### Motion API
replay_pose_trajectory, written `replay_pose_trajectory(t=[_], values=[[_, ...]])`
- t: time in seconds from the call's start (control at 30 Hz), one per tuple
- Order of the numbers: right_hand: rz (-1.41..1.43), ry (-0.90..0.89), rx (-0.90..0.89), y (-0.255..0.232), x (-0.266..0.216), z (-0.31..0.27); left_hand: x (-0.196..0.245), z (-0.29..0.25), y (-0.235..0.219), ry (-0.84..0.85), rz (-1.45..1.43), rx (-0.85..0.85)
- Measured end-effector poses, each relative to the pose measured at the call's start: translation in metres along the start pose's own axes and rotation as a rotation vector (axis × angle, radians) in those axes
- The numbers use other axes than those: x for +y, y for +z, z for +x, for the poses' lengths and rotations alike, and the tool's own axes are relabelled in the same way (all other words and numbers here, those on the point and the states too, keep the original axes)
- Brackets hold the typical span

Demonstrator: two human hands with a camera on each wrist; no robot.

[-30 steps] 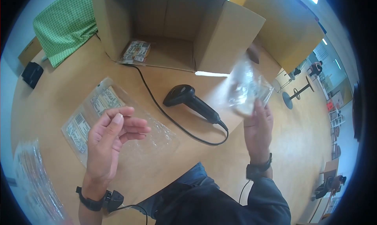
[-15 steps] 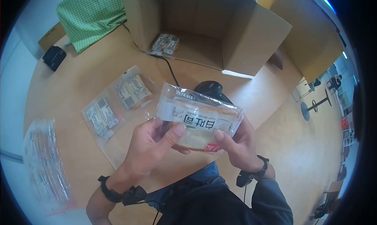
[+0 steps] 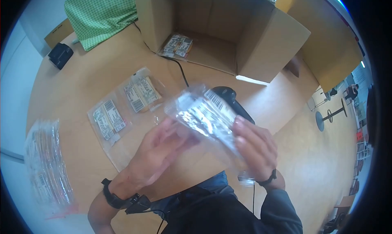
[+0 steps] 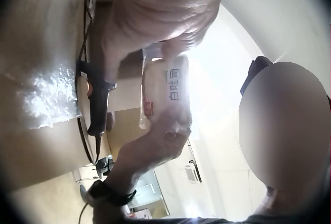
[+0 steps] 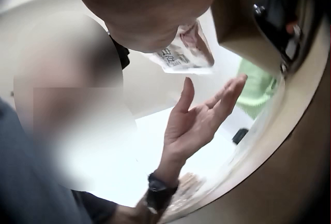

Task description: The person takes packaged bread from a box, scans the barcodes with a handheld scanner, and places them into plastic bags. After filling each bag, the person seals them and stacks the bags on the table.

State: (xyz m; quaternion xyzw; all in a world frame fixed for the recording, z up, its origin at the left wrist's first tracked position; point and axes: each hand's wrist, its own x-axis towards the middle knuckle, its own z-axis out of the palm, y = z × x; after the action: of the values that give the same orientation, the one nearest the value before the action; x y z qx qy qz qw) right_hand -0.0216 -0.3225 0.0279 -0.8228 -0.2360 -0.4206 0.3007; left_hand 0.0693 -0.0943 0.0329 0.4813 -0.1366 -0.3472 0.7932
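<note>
A clear-wrapped pack of toast bread (image 3: 206, 116) is held in my right hand (image 3: 258, 148), whose fingers lie over its right end. The pack is tilted and blurred, with a barcode facing up in the head view; its printed front (image 4: 166, 87) shows in the left wrist view. My left hand (image 3: 157, 154) is at the pack's left end. In the right wrist view the left hand (image 5: 199, 123) has its fingers spread and stands apart from the pack. Behind the pack, a black barcode scanner (image 3: 241, 107) lies partly hidden on the table.
Two labelled packs (image 3: 141, 93) lie on a large clear plastic bag at left. A row of wrapped packs (image 3: 47, 164) stands at the far left. An open cardboard box (image 3: 212, 56) at the back has a labelled pack (image 3: 177, 45) inside. A green checked cloth (image 3: 100, 17) lies beside it.
The right hand brought the bread pack from the right to the middle, where both hands held it. Since then the pack has turned barcode side up, and the left hand has let go.
</note>
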Motion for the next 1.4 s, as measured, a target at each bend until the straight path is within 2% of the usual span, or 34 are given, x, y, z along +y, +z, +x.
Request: replay_pose_trajectory(t=[0.07,0.13,0.2,0.23,0.27,0.33,0.37,0.43,0.47,0.53,0.57,0.63,0.67,0.73,0.77,0.8,0.87,0.93,1.1,1.17,1.23,1.3,1.33,1.37,1.4], values=[[-0.357,-0.232,-0.127,0.004,-0.003,0.006,-0.006,-0.005,0.004,0.046,-0.231,-0.291],[-0.361,-0.236,-0.182,0.013,-0.005,0.000,-0.005,-0.008,0.010,0.058,-0.215,-0.267],[-0.144,-0.215,-0.326,0.015,-0.007,-0.001,-0.007,-0.005,0.005,-0.019,-0.079,0.049],[-0.004,-0.144,-0.405,0.007,-0.010,0.001,-0.008,0.000,0.000,-0.039,-0.042,0.062],[-0.003,-0.139,-0.408,0.001,-0.007,-0.003,-0.007,0.003,-0.004,-0.043,-0.045,0.062],[-0.034,-0.015,-0.340,-0.014,0.003,-0.008,-0.006,0.008,-0.010,-0.051,-0.004,0.052],[-0.185,0.013,-0.254,-0.017,0.014,-0.009,-0.005,0.008,-0.011,-0.036,0.022,0.089],[-0.292,0.341,-0.202,-0.022,0.035,0.000,0.000,0.010,-0.011,-0.044,0.031,0.098],[-0.285,0.334,-0.208,-0.020,0.051,0.004,0.003,0.011,-0.012,-0.049,0.046,0.107],[-0.114,0.687,-0.329,-0.012,0.082,0.011,0.005,0.012,-0.014,-0.045,0.090,0.096],[-0.113,0.681,-0.327,-0.009,0.090,0.019,0.006,0.013,-0.015,-0.047,0.135,0.075],[0.282,1.018,-0.605,-0.004,0.102,0.033,0.005,0.015,-0.018,-0.042,0.198,0.091],[0.282,1.005,-0.622,-0.001,0.104,0.030,0.005,0.015,-0.020,-0.041,0.260,0.110],[0.123,0.702,-0.544,0.005,0.105,0.020,0.011,0.013,-0.023,-0.044,0.314,0.127],[0.102,0.652,-0.484,0.002,0.094,0.019,0.014,0.014,-0.025,-0.058,0.376,0.127],[0.101,0.610,-0.442,-0.003,0.080,0.022,0.016,0.014,-0.029,-0.044,0.366,0.140],[0.208,0.548,-0.458,-0.017,0.056,0.029,0.019,0.015,-0.035,-0.042,0.462,0.088],[0.189,0.522,-0.506,-0.021,0.036,0.038,0.024,0.013,-0.026,-0.044,0.459,0.089],[0.147,0.409,-0.584,-0.009,0.029,0.036,0.023,0.012,-0.027,-0.089,0.599,0.098],[0.177,0.431,-0.593,-0.009,0.027,0.037,0.017,0.012,-0.025,0.055,0.592,0.071],[0.213,0.456,-0.598,-0.010,0.028,0.036,0.021,0.010,-0.021,0.011,0.582,0.085],[0.143,0.484,-0.523,-0.011,0.032,0.035,0.023,0.009,-0.021,-0.030,0.570,0.109],[0.157,0.475,-0.534,-0.011,0.038,0.033,0.021,0.010,-0.024,-0.034,0.441,0.124],[0.089,0.567,-0.518,-0.011,0.049,0.029,0.019,0.007,-0.027,-0.037,0.308,0.140],[0.019,0.658,-0.503,-0.011,0.060,0.025,0.021,0.000,-0.028,-0.034,0.302,0.161]])
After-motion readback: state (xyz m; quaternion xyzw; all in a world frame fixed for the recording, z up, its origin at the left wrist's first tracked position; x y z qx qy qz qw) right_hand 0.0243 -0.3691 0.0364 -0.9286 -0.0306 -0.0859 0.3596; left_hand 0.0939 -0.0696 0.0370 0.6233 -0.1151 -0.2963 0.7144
